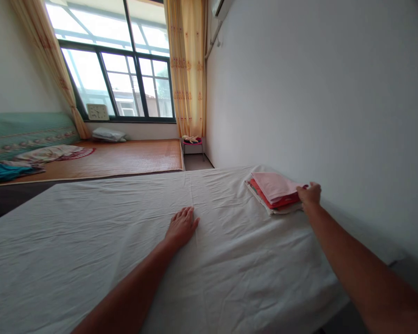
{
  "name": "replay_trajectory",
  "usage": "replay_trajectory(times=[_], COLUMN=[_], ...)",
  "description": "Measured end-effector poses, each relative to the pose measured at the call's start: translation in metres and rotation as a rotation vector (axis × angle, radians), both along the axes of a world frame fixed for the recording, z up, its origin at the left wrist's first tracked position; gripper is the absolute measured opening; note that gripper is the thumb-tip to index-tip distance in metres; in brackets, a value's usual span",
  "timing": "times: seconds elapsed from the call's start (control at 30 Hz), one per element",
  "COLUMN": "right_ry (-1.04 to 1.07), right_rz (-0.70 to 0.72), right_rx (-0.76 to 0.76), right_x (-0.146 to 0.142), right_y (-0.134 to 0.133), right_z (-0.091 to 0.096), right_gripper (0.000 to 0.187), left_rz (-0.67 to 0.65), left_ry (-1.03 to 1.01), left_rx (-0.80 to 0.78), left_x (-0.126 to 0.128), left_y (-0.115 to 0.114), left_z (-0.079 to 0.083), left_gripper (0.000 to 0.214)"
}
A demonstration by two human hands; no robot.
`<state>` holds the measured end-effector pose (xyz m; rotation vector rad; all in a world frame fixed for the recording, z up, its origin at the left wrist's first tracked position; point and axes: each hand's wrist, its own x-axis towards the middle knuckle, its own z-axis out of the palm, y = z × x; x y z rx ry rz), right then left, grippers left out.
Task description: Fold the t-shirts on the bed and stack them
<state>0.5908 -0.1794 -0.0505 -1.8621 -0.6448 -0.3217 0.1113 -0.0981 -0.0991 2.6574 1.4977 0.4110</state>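
Note:
My left hand point(181, 226) lies flat on the white sheet point(125, 236), palm down, with its fingers stretched out and nothing in them. Farther right, near the wall, a small stack of folded cloths rests on the sheet. A pale pink folded cloth point(273, 184) is on top, with red cloth point(288, 199) under it and an off-white cloth point(277, 212) at the bottom. My right hand point(310, 193) pinches the right corner of the pink cloth, where a bit of dark red shows. The exact grip of its fingertips is partly hidden.
A bare wall point(316, 93) runs close along the right side. Beyond the sheet stands a bed with a brown mat point(139, 155), crumpled cloths point(55, 153) and a pillow point(108, 134). A small stool point(193, 143) stands by the curtain point(188, 69); a clock point(97, 112) leans at the window.

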Motion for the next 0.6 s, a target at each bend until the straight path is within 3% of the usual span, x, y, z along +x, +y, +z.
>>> replay_trajectory(times=[0.1, 0.2, 0.27, 0.33, 0.43, 0.53, 0.6], right_ry=[-0.273, -0.543, -0.641, -0.682, -0.669, -0.645, -0.655], right_rz=[-0.096, 0.034, 0.119, 0.216, 0.354, 0.387, 0.394], right_rx=[-0.032, -0.094, -0.203, -0.382, -0.606, -0.677, -0.674], right_x=[0.006, -0.002, -0.012, -0.022, -0.029, -0.026, -0.021], right_y=[0.013, 0.039, 0.052, 0.059, 0.056, 0.052, 0.053], right_z=[0.019, 0.036, 0.037, 0.026, -0.006, -0.033, -0.042], right_gripper=[0.053, 0.048, 0.048, 0.048, 0.047, 0.046, 0.045], left_rz=[0.001, -0.004, -0.012, -0.018, -0.018, -0.018, -0.019], left_ry=[0.009, 0.011, 0.014, 0.019, 0.032, 0.045, 0.047], left_rx=[0.002, 0.005, 0.012, 0.018, 0.016, 0.016, 0.019], left_x=[0.001, 0.001, 0.001, 0.001, 0.001, 0.001, 0.002], left_y=[0.0, 0.001, 0.002, 0.003, 0.003, 0.002, 0.002], left_z=[0.0, -0.001, -0.002, -0.002, -0.001, -0.001, 0.0], left_gripper=[0.054, 0.053, 0.052, 0.052, 0.051, 0.05, 0.049])
